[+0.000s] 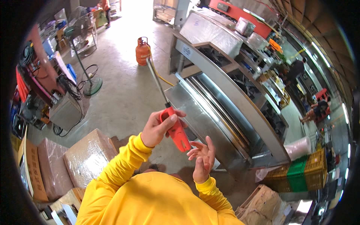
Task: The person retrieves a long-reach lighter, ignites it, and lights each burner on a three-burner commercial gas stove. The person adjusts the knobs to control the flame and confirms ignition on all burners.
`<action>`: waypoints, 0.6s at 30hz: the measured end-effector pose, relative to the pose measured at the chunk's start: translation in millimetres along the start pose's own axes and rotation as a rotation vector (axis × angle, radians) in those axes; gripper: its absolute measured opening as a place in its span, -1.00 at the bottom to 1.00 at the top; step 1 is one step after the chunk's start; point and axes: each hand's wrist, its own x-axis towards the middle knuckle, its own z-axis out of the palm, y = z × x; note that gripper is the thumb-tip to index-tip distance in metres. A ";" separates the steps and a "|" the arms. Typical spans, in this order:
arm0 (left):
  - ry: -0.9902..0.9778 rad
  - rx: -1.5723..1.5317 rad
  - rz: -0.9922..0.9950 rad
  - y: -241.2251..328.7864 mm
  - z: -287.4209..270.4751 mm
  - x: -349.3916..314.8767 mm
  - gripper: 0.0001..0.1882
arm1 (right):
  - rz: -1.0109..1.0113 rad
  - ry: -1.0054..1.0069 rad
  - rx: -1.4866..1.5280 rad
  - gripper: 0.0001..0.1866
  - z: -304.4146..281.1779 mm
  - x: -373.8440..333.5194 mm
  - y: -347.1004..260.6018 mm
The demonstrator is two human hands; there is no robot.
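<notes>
My left hand [156,126] is closed around a red long-necked gas lighter [179,132], its metal tube pointing up and away from me. Just right of the lighter's lower end, my right hand [203,158] is open, palm up with fingers loosely bent. The fingertips come close to the lighter's handle; whether they touch it I cannot tell. Beyond both hands stands a stainless steel gas range [200,110] with black burners along its top and metal pipes along its front. A yellow hose [164,79] runs from an orange gas cylinder [141,55] towards the range.
Wrapped boxes [89,155] stand at the near left. Farther off on that side are a green-based pedestal fan [92,87] and a grey metal box [67,113] with cables. At the near right sit a yellow crate [316,170] and a brown paper-wrapped package [262,207]. People are in the background.
</notes>
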 end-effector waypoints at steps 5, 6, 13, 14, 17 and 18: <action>-0.119 0.179 0.277 83.2 1.8 18.6 -0.56 | -0.009 -0.030 -0.146 -0.32 -16.1 -1.5 2.8; -0.115 0.240 0.295 99.4 2.0 20.5 -0.57 | -0.021 -0.026 -0.189 -0.36 -19.4 -2.3 4.9; -0.085 0.490 0.393 177.4 17.5 29.8 -0.58 | 0.025 -0.028 -0.296 -0.52 -54.4 -6.0 15.9; -0.049 0.494 0.387 181.1 20.9 29.8 -0.58 | 0.043 -0.052 -0.305 -0.51 -61.2 -6.5 18.1; -0.030 0.538 0.426 185.4 20.3 29.5 -0.59 | 0.054 -0.066 -0.255 -0.52 -77.5 -9.9 30.6; -0.013 0.532 0.436 183.8 16.2 27.8 -0.62 | 0.067 -0.072 -0.241 -0.52 -81.8 -11.9 36.3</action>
